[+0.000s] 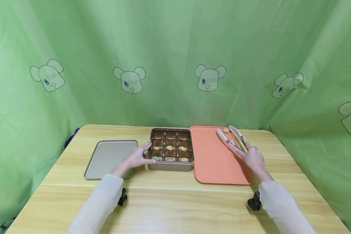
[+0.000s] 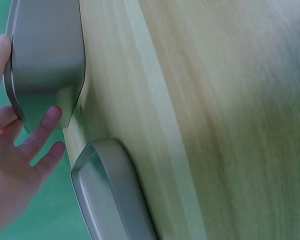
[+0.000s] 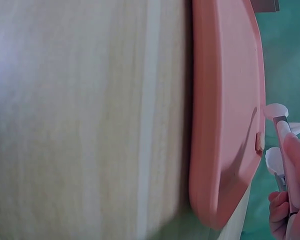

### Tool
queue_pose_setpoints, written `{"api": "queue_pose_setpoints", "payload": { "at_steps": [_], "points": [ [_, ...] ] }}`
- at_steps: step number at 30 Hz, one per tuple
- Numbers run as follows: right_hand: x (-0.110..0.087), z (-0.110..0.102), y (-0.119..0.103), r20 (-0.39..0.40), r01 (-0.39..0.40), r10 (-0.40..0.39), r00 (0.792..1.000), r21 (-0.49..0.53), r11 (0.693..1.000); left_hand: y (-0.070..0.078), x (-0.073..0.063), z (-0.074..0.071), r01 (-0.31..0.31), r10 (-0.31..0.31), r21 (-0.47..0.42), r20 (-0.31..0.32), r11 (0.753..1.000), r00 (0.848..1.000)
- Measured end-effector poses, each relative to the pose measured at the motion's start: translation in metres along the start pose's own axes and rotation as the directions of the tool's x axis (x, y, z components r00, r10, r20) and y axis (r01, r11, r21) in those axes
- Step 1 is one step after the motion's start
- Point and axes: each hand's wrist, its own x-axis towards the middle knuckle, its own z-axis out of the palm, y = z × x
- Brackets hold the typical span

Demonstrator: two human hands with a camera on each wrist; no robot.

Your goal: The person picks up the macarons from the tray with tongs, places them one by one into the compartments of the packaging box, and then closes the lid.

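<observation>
My left hand (image 1: 136, 157) rests against the left side of a metal tin (image 1: 171, 166), fingers spread and thumb along its front rim. Inside the tin is a brown divided insert; cookies (image 1: 169, 148) lie in its two nearer rows, one of them greenish. My right hand (image 1: 254, 159) grips a pair of tongs (image 1: 230, 143) with white tips, held spread above the tray. Between the tong tips, at the far right of the orange tray (image 1: 216, 162), lies a single round cookie (image 1: 226, 130). In the right wrist view, fingers curl around the tongs (image 3: 285, 165).
A grey metal lid (image 1: 108, 159) lies left of the tin, partly under my left forearm. The tray touches or nearly touches the tin's right side. Wooden tabletop (image 1: 175, 201) stretches in front, and a green curtain (image 1: 169, 107) hangs behind the table.
</observation>
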Motion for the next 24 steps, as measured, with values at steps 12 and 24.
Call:
{"api": "queue_pose_setpoints", "payload": {
  "at_steps": [12, 24],
  "points": [
    [0.0013, -0.0016, -0.0033, 0.028, 0.059, -0.058, 0.998, -0.032, 0.998, -0.0003, 0.0004, 0.0005, -0.01, 0.01, -0.016, -0.007, 1.0, 1.0],
    [0.0039, -0.0039, 0.0004, 0.023, 0.075, -0.074, 0.997, -0.042, 0.996, 0.0002, 0.0007, -0.0001, 0.002, -0.002, 0.004, 0.002, 1.0, 1.0]
  ]
}}
